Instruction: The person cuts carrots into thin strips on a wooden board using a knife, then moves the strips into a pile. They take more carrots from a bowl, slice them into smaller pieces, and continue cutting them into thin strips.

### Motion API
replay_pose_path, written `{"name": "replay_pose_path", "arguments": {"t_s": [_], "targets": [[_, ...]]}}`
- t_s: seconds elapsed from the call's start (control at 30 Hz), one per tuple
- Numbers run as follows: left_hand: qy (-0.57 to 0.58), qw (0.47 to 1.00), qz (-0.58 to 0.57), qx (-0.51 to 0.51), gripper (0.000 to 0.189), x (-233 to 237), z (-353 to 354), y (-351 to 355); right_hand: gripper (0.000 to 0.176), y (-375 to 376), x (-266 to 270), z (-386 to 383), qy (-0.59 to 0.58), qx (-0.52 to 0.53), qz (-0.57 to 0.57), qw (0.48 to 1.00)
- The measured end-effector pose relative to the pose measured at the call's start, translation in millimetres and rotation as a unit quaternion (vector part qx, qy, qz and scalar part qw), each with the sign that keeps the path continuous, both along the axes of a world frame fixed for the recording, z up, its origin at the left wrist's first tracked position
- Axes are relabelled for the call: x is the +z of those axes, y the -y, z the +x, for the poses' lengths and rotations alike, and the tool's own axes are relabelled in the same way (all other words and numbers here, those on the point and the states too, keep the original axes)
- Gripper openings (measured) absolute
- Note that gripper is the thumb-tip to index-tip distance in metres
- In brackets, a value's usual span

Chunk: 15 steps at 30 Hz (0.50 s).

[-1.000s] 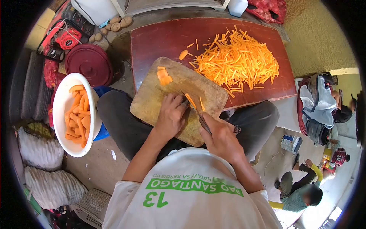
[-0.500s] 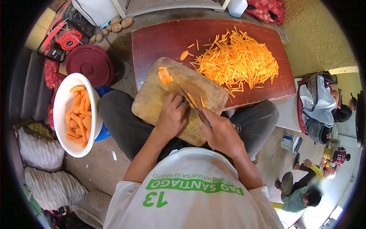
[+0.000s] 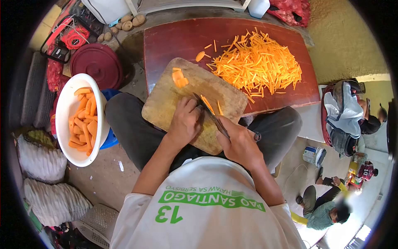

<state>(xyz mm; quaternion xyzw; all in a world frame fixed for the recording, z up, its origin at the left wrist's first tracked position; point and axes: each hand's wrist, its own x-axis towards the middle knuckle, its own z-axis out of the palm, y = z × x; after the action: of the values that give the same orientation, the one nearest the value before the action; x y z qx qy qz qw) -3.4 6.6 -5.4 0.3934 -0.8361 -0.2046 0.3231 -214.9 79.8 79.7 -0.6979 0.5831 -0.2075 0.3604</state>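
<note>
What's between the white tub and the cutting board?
The left knee, plus part of a blue tub right beside the white tub. Seen in the head view.

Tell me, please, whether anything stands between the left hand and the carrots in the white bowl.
Yes: the left knee, in dark trousers, and the bowl's near wall lie between the left hand and the carrots.
</note>
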Motion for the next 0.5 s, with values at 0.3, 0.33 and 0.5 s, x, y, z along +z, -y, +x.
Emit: {"name": "replay_pose_path", "arguments": {"t_s": [0.3,0.33,0.5], "targets": [[-0.131,0.989,0.017,0.068,0.021,-3,3,2,0.047,-12,0,-8,0.091,-0.017,-0.021,0.995],[-0.114,0.992,-0.003,0.057,0.021,0,3,4,0.047,-12,2,-9,0.104,-0.031,0.004,0.994],[-0.083,0.994,-0.01,0.073,0.024,-2,3,6,0.045,-17,4,-14,0.114,-0.024,-0.057,0.992]]}}
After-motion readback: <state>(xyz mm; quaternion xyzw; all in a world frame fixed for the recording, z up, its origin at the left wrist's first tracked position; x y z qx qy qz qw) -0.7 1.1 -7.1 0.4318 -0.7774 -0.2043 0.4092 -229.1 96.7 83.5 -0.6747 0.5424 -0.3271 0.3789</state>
